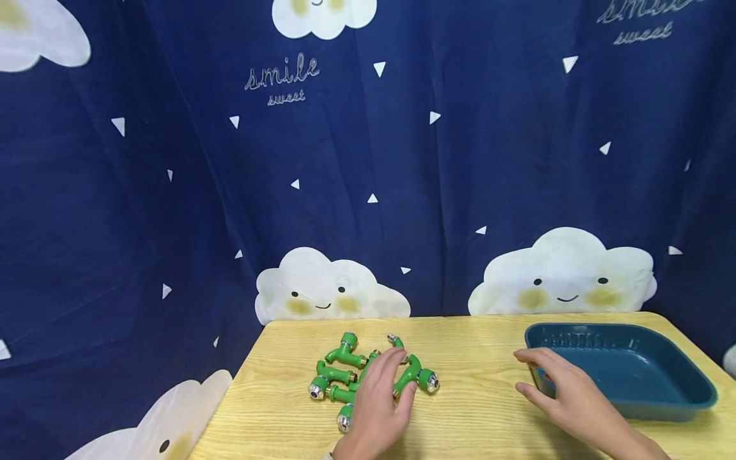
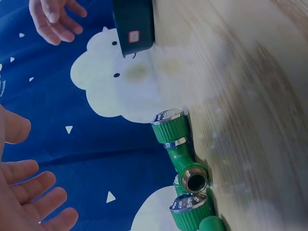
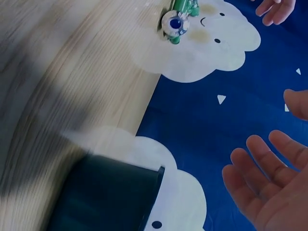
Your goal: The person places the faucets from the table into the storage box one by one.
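Several green taps (image 1: 347, 352) with chrome-ended knobs lie in a loose cluster left of the table's middle. My left hand (image 1: 376, 402) hovers over the cluster's near side, fingers spread and holding nothing, and hides part of it in the head view. The left wrist view shows one tap (image 2: 180, 154) with its threaded brass outlet facing the camera, apart from the fingers. To the right, my right hand (image 1: 575, 399) is held in the air by the left end of a dark teal plastic basin (image 1: 650, 370). Its fingers are relaxed with nothing between them.
The light wood table (image 1: 477, 358) runs back to a dark blue curtain (image 1: 345, 147) printed with clouds and triangles. Between the taps and the basin lies a stretch of bare tabletop. A small red-edged label (image 2: 134, 36) is on the basin's outer wall.
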A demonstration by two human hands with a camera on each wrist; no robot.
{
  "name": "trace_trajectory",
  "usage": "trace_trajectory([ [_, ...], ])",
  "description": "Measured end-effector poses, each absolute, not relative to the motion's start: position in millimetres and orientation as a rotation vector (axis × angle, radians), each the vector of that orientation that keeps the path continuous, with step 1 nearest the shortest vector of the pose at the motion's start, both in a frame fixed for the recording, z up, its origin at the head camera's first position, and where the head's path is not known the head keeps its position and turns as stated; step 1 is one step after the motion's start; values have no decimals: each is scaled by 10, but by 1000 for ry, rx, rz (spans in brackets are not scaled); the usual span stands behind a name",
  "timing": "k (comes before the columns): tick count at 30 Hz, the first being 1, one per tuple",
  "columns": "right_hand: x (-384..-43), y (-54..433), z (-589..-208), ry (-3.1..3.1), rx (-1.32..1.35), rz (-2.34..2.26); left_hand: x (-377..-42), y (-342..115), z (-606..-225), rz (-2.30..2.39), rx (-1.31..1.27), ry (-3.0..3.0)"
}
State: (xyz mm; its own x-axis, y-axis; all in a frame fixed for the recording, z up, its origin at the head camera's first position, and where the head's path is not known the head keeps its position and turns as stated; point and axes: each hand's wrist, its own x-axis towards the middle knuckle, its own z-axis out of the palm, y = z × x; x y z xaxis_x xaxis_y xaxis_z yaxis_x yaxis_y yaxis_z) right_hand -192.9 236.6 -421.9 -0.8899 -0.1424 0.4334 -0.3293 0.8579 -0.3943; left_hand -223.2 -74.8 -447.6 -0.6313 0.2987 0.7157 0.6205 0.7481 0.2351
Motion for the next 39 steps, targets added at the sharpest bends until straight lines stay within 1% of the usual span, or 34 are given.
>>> trace_trajectory([
  [7, -1937, 2549, -4180, -2648, 314, 666, -2267, -778, -4456, -609, -671, -2252],
  [14, -1932, 2831, -4178, -2570, 325, 604, -2284, -796, -4450, -619, -676, -2250],
  [31, -1928, 3506, -4074, -2638, 129, 561, -2325, -829, -4451, -601, -705, -2245],
  [39, -1959, 3672, -4052, -2634, 90, 619, -2333, -813, -4441, -601, -687, -2264],
])
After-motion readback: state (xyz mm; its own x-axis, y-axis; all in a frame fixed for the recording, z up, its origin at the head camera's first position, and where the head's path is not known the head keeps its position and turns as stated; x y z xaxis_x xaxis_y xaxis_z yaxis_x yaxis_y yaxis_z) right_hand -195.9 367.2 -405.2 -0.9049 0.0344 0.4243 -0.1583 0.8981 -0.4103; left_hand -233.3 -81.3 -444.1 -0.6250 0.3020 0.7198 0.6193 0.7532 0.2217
